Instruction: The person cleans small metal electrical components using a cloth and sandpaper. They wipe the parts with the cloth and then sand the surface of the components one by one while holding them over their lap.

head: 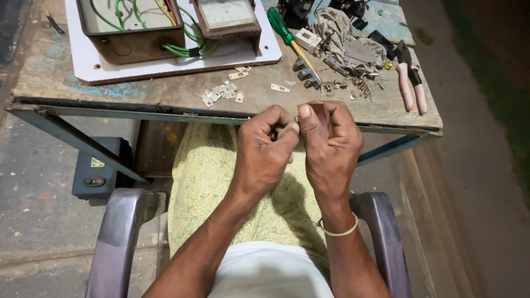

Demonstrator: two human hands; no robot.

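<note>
The person sits in a grey plastic armchair (118, 232) at the near edge of a worn wooden workbench (165, 91) with a blue-painted metal frame. Both hands are raised together just in front of the bench edge, above the lap.

The right hand (330, 146) is closed around a small dark reddish-brown block-shaped part (320, 115), held upright between thumb and fingers; only its upper portion shows above the fingers. The left hand (265, 152) is curled shut, its fingertips pinched against the left side of the block, where a small metal piece (297, 118) shows at the contact point. What else the left hand holds cannot be determined. A pale band (341, 232) encircles the right wrist.

On the bench, just beyond the hands, lies a scatter of small flat silver metal plates (223, 92). To the right of these rests a screwdriver with a green handle and yellow shaft (288, 38), its tip near a cluster of grey metal terminal pieces (308, 74). Further right lies a crumpled grey cloth (339, 33), and at the far right edge a pair of pliers with pink handles (411, 83).

At the far left, a white flat board (165, 66) carries an open dark metal box (132, 33) containing green wires, with a rectangular meter having a pale dial face (225, 16) beside it.

On the floor to the left, beneath the bench, stands a dark box-shaped unit (99, 168).
</note>
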